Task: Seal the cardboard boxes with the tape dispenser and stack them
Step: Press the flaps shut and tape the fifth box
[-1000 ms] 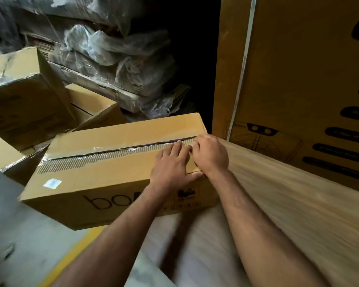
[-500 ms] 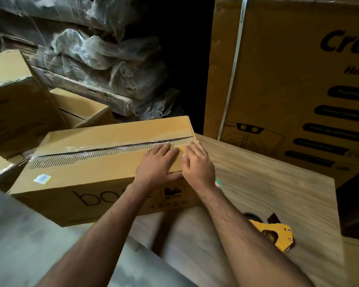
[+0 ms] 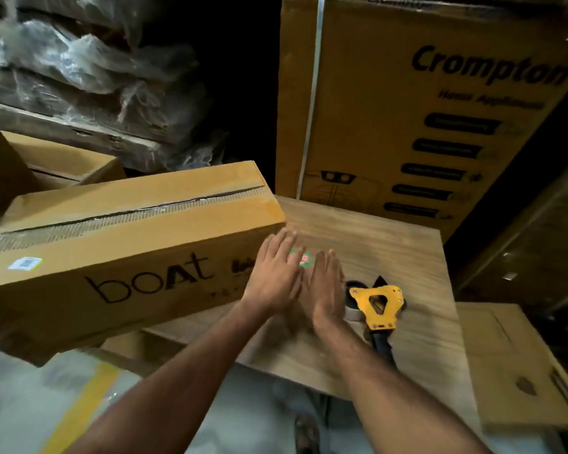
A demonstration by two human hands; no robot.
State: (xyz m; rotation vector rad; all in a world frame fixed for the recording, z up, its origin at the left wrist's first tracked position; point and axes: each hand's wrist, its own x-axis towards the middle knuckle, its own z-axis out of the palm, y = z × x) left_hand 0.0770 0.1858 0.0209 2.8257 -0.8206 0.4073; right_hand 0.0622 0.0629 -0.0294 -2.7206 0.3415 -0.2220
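2 flat hands [image 3: 300,283], 1 boAt box [image 3: 122,244], 1 tape dispenser [image 3: 379,306]

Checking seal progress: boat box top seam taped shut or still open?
Open at the seam: the boat box shows a dark gap between flaps, no fresh tape across it.

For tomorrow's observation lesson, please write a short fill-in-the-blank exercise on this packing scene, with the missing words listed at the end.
1. The word printed on the side of the long cardboard box is ____.
2. The tape dispenser on the wooden table has a frame coloured ____.
3. The left hand and right hand both have their fingers ____.
4. The tall carton behind the table bears the name ____.

Missing words: boAt; yellow; straight; Crompton
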